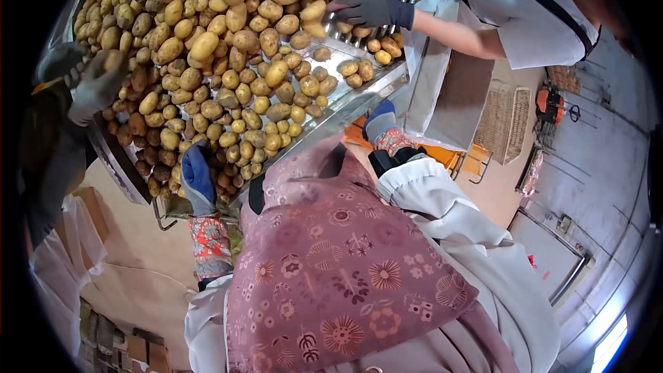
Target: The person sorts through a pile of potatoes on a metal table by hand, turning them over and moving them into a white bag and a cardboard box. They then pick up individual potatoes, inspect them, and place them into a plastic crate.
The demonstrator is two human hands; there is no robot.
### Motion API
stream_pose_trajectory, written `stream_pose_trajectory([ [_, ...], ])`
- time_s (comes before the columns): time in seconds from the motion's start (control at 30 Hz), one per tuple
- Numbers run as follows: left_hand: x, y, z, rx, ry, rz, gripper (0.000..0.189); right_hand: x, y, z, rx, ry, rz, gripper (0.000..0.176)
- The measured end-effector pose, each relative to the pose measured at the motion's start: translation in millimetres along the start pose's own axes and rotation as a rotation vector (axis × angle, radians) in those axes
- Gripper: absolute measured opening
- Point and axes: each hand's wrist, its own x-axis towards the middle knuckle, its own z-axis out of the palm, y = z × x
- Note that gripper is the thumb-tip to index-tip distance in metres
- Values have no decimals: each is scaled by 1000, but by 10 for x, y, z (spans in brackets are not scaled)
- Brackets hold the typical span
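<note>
- L hand (198,178), in a blue glove w/ floral cuff, is being rested on the potatoes (228,62) at the near edge of the table (359,100); its fingers are being curled down over the pile, but whether one is being gripped cannot be told.
- R hand (380,123), same blue glove, is being held at the table's metal rim, well apart from the L fingers; its fingers are being bent under, so wide or narrow cannot be told.
- The potatoes are being heaped under & beyond the L fingers, across most of the table; a thinner patch w/ bare metal is being shown just beyond the R fingers.
- Far beyond the R fingers, a co-worker's grey-gloved hand (369,10) is being reached in, w/ a single potato (314,10) at its fingertips.
- Beyond & left of the L fingers, a second grey-gloved hand (97,86) is being held at the pile's edge.
- A pink floral apron (331,255) is being worn, below both hands.
</note>
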Motion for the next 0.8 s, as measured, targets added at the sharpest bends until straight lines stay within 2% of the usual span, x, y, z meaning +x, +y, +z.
stream_pose_trajectory([
  [0.27, 90, 260, 135, -81, 26, 4, 34, 102, 102, 2, 36, -11, 11, 35],
  [0.33, 68, 335, 9, 125, -4, 115, 34, 6, 187, 120, 46, -12, -3, 35],
  [0.47, 42, 159, -174, 34, 52, 135, 34, -40, 29, 55, 169, 180, 118, 35],
  [0.5, 79, 68, -177, 11, 63, 168, 34, 507, 9, -549, 303, -11, 200, 39],
  [0.53, 73, 164, -171, -79, 55, -18, 34, 1019, 125, -1168, 358, -552, 213, 47],
  [0.6, 129, 37, -205, -93, 18, 20, 35, 1220, 521, -1217, -196, -52, -680, 42],
  [0.63, 77, 192, -132, -53, -11, 98, 35, 583, 460, -933, -939, -121, -1190, 24],
  [0.67, 27, 328, -42, -79, 14, 73, 34, 427, 445, -839, -937, -126, -1185, 24],
  [0.73, 7, 283, -30, -118, 29, 53, 35, 300, 430, -776, -444, -187, -918, 42],
  [0.77, -3, 215, -30, -117, 26, 61, 35, 342, 424, -787, -834, -65, -1176, 42],
  [0.8, -24, 124, -40, -121, 27, 48, 35, 208, 370, -693, -827, -66, -1181, 42],
])
